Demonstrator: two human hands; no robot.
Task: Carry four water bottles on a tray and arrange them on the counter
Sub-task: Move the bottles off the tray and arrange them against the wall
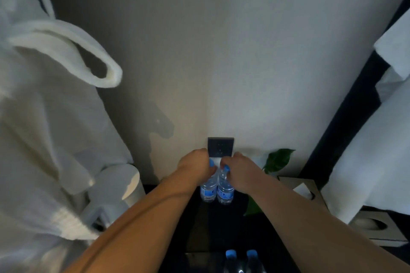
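Both hands are out at the far edge of the worktop (221, 224), one bottle each. Left hand (195, 162) grips the left bottle (208, 190) at the neck. Right hand (238, 165) does the same on the right bottle (225, 193). Fingers (228, 159) are clenched round the blue caps, so neither hand is free.

Key relation: both bottles hang straight below the fingers with their long axes upright, sides touching or nearly so. Bases are at or just above the dark surface. I can't tell whether they're seated, as it's too dim there.

My read is that this is the set-down of the first pair. Next step is probably to let go cleanly without knocking the neighbouring bottle.

The other two bottles (230, 254) (251, 254) are well back from the fingers, close to the body at the bottom edge. Only their caps and shoulders show. I can't make out the tray in the dark. Each hand is about equally near the spare bottle on its own side.

Surroundings:
- Just beyond the fingers: the wall (221, 51) with a dark socket plate (220, 147). There's little room to push further in.
- Right of the right hand: a green leaf (277, 159), near. Past it a tissue box (306, 190) and folded white towels (377, 139).
- Left of the left hand: a white bathrobe (55, 117) hanging, well apart.

Risk: the worktop looks glossy and the bottles are tall and narrow, so they'd tip easily.
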